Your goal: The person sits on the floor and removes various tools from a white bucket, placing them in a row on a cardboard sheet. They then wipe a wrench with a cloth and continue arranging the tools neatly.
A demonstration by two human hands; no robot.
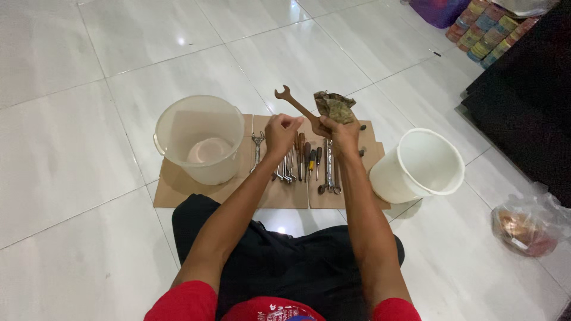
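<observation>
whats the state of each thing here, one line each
wrench: rusty, held up off the floor, open jaw at top
rag: crumpled, in right hand against the wrench
left hand: closed, beside the wrench shaft
clear bucket: upright, looks empty
white bucket: tilted, looks empty
tools: lying in a row on cardboard
plastic bag: on the floor, filled
</observation>
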